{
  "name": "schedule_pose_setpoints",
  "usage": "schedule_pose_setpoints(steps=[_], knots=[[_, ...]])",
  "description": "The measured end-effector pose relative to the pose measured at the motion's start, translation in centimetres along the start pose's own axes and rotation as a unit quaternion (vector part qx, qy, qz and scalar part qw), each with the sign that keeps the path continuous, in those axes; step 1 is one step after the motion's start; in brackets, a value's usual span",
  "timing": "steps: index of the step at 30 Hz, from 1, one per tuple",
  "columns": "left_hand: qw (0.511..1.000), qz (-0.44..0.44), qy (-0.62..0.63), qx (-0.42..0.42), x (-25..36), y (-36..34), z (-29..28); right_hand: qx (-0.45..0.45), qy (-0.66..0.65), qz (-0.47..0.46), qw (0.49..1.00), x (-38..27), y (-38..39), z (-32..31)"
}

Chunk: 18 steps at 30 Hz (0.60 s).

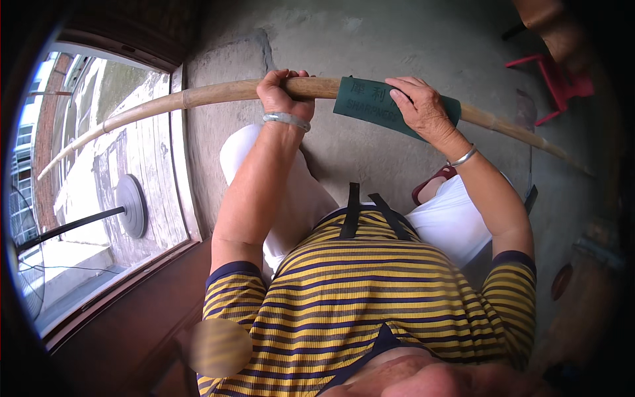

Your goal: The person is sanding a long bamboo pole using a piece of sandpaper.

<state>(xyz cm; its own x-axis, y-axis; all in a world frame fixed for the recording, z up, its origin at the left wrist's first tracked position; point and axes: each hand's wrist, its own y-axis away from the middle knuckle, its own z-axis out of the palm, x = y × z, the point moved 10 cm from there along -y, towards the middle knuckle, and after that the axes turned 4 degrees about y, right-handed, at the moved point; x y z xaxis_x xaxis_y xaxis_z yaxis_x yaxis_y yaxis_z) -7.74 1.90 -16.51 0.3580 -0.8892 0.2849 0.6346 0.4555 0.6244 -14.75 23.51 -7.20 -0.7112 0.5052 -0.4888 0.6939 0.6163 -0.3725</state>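
A long, pale bamboo pole (218,92) lies crosswise in front of me, tapering toward both ends. My left hand (283,92) is closed around it left of centre, a bangle on the wrist. Just to the right, a dark green sheet (357,106), perhaps abrasive paper, is folded over the pole and covers that stretch of it. My right hand (422,111) presses on the sheet with bent fingers, gripping it against the pole.
I sit above a grey concrete floor (357,43). At left is a bright doorway or window, with a grey round base on a black rod (131,205). A red plastic stool (555,83) stands at upper right, a brownish blurred shape above it.
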Motion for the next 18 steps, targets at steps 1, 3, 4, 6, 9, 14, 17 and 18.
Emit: schedule_pose_setpoints(steps=[1, 3, 4, 6, 9, 14, 17, 18], knots=[[1.0, -0.001, 0.001, -0.005, 0.1, -0.1, 0.0, -0.039, -0.009, 0.003, 0.999, 0.1, -0.2, 0.1], [1.0, -0.004, 0.002, -0.011, 0.1, -0.2, 0.2, -0.121, -0.042, 0.032, 0.991, 0.9, -0.6, 0.7], [1.0, 0.0, 0.001, 0.004, 0.0, -0.1, 0.0, -0.12, -0.041, 0.033, 0.991, 1.0, -1.1, 0.5], [1.0, 0.005, -0.002, 0.02, 0.0, -0.2, -0.3, -0.23, 0.013, 0.06, 0.971, 1.4, -1.2, 2.3], [1.0, 0.001, -0.004, 0.014, 0.0, -0.5, -0.4, -0.284, 0.081, 0.054, 0.954, 0.8, -1.7, 3.8], [1.0, 0.004, -0.002, -0.002, 0.0, -0.5, -0.3, -0.224, 0.106, 0.036, 0.968, 0.9, -2.4, 3.5], [0.999, -0.01, 0.02, -0.046, 0.8, -0.7, -0.1, -0.251, 0.153, 0.042, 0.955, 0.8, -2.2, 3.5], [0.999, -0.014, 0.018, -0.047, 1.3, -0.9, -0.1, -0.234, 0.191, 0.044, 0.952, 1.0, -2.0, 2.9]])
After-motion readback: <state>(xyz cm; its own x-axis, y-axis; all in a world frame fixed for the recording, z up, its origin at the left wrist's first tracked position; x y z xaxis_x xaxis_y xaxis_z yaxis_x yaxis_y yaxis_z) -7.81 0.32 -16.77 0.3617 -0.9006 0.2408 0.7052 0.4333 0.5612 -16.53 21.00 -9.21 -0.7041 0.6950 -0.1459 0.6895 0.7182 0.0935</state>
